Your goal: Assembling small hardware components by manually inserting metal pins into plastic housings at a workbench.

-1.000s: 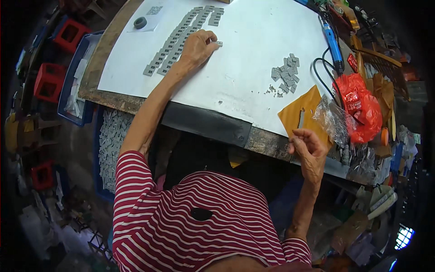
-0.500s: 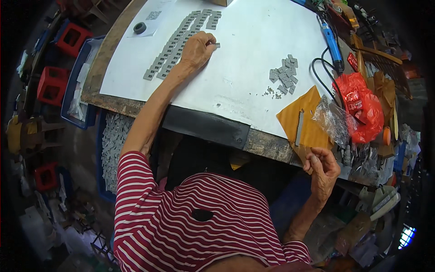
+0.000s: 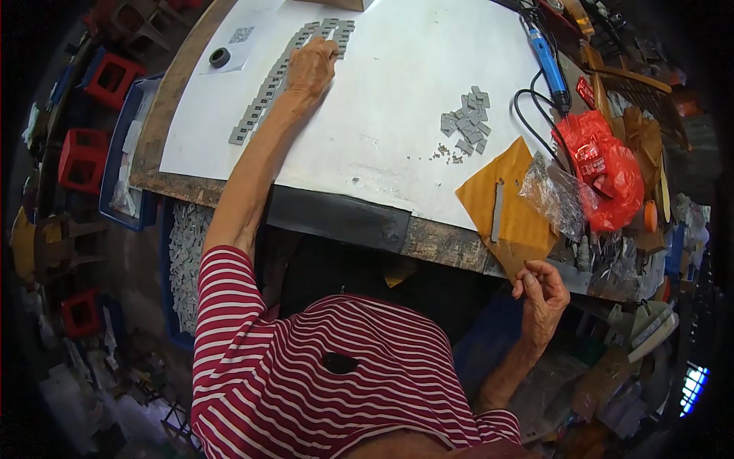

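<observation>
My left hand (image 3: 310, 65) reaches far across a white sheet (image 3: 397, 115). Its bent fingers press on a grey piece at the far end of a long double row of flat grey pieces (image 3: 260, 99). My right hand (image 3: 543, 294) hovers off the table's near edge, just below an orange paper (image 3: 520, 222). Its thumb and forefinger are pinched together; whether anything sits between them is too small to tell. A thin metal strip (image 3: 498, 210) lies on the orange paper. A loose pile of the same grey pieces (image 3: 466, 130) sits mid-right on the sheet.
A red plastic bag (image 3: 608, 164) and a clear crumpled bag (image 3: 562, 195) crowd the right side. A blue corded tool (image 3: 547, 57) lies behind them. A black ring (image 3: 220, 57) rests at far left. Red stools (image 3: 111, 76) and a blue tray (image 3: 122, 153) stand left of the table.
My right hand has drawn back from the orange paper and metal strip, down past the table edge. My left hand has stayed on the far end of the row.
</observation>
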Tool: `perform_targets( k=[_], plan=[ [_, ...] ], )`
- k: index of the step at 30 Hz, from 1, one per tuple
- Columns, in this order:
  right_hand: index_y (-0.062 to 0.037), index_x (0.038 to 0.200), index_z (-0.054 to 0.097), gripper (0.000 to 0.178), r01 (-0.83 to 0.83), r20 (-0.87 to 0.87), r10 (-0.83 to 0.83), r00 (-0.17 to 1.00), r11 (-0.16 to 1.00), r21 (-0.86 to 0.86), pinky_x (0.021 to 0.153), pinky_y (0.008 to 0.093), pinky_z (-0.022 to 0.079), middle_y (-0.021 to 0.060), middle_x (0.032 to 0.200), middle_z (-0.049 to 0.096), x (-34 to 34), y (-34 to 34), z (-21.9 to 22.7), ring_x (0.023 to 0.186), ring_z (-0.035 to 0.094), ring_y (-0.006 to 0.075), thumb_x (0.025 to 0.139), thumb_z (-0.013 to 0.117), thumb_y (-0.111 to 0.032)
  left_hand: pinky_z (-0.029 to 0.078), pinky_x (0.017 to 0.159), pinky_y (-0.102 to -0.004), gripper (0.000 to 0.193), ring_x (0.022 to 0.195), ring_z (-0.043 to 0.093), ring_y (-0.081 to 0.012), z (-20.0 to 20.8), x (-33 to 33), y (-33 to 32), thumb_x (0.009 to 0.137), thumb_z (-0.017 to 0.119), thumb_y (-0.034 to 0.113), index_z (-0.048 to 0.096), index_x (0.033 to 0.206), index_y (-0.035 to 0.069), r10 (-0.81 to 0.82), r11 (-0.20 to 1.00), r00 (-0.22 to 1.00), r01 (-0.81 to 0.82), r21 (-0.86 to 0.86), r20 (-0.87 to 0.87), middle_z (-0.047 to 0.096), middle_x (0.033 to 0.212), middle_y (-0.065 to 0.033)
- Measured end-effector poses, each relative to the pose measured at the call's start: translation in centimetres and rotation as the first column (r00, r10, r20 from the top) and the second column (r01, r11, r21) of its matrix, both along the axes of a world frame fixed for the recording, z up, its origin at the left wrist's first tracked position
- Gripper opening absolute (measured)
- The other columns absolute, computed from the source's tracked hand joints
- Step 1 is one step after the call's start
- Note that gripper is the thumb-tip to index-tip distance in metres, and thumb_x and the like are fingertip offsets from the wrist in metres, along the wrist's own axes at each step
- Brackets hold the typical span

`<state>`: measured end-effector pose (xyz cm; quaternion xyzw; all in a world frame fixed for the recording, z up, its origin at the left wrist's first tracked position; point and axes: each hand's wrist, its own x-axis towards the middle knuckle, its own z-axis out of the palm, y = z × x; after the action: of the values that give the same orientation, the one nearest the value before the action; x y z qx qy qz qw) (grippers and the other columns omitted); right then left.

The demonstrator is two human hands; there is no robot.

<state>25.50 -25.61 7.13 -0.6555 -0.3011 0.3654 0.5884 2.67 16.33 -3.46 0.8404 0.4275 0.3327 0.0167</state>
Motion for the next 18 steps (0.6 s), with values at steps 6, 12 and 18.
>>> perform_targets(
  k=[6,12,18],
  plan=[
    [0.0077,0.099,0.054,0.017,0.025,0.034,-0.025,0.999,1.0,-0.001,0.058,0.0225,0.042,0.0105,0.079,0.058,0.1,0.5,0.0,0.062,0.053,0.0128,0.082,0.054,0.002,0.043,0.066,-0.0415,0.006,0.078,0.059,-0.0275,-0.9,0.1,1.4,0.076,0.055,0.009,0.06,0.079,0.008,-0.046,0.991,0.999,0.046,0.123,-0.006,0.061,0.082,-0.0103],
    [0.008,0.098,0.054,0.016,0.041,0.023,-0.041,0.999,0.999,-0.012,0.055,0.0216,0.043,0.0095,0.078,0.059,1.1,1.6,-0.1,0.061,0.054,0.0112,0.084,0.053,0.001,0.043,0.065,-0.0416,0.008,0.076,0.058,-0.0305,0.6,0.4,-0.6,0.076,0.054,0.006,0.06,0.082,0.006,-0.106,0.989,0.994,0.107,0.098,-0.008,0.06,0.083,-0.0115],
    [0.0069,0.096,0.056,0.014,0.059,0.094,-0.054,0.994,0.997,-0.05,0.056,0.0206,0.043,0.0089,0.077,0.058,0.9,3.0,-0.3,0.059,0.052,0.01,0.084,0.053,-0.001,0.049,0.066,-0.027,0.015,0.07,0.059,-0.0189,1.7,4.8,-6.1,0.077,0.056,0.003,0.059,0.091,0.0,-0.396,0.903,0.91,0.41,-0.129,0.125,0.059,0.087,-0.011]
  ],
)
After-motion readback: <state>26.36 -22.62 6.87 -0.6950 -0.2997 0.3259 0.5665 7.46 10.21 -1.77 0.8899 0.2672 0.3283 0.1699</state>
